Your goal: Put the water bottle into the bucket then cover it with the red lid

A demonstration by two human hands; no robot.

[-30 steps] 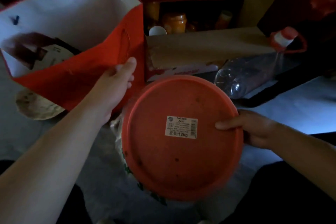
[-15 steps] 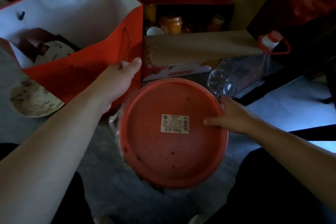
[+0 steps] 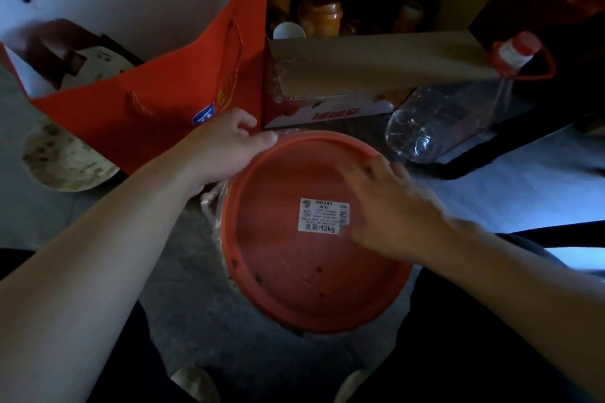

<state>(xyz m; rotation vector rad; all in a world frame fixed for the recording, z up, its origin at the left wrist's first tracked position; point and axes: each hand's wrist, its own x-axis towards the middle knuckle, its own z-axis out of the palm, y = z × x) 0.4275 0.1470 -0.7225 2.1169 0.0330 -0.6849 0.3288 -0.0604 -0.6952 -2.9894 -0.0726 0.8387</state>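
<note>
A round red lid (image 3: 294, 275) with a white label lies flat on top of the bucket (image 3: 214, 216). Only a sliver of the bucket's plastic-lined rim shows at the lid's left. My left hand (image 3: 226, 147) pinches the lid's far-left rim, thumb along the edge. My right hand (image 3: 393, 213) is blurred and lies flat with fingers apart on the lid's right side. A clear water bottle (image 3: 442, 121) with a red cap and handle lies on the floor, right of the lid and outside the bucket.
A red paper bag (image 3: 163, 85) stands open at the left, touching my left hand. A cardboard box (image 3: 360, 59) sits behind the lid, with jars (image 3: 320, 15) in a red carton beyond. A stained round disc (image 3: 62, 160) lies far left.
My left hand left the red bag and came onto the lid's rim. My right hand slid from the lid's right edge onto its top. The lid settled flatter.
</note>
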